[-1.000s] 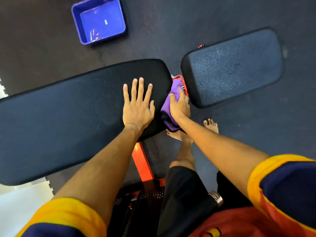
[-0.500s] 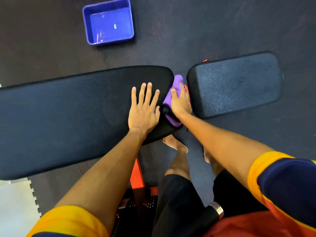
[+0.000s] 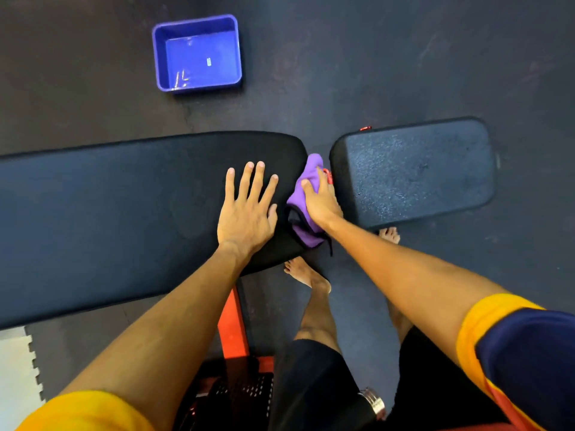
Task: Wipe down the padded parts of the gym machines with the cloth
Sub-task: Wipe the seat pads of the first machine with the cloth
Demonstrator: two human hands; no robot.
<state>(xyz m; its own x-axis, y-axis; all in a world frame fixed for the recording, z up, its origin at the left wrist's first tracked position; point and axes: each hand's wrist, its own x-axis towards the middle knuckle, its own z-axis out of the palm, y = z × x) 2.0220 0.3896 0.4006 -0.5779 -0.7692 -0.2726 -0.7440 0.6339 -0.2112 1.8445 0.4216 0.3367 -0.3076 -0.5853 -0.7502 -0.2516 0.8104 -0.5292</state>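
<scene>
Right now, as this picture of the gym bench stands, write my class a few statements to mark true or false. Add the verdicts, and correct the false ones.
1. The left hand lies flat, fingers straight, on the long back pad. True.
2. The blue tub stands on the short seat pad. False: it stands on the floor, beyond the bench.
3. The right hand holds the purple cloth at the end of the long back pad, in the gap between the two pads. True.
4. The person wears shoes. False: the feet are bare.
</scene>
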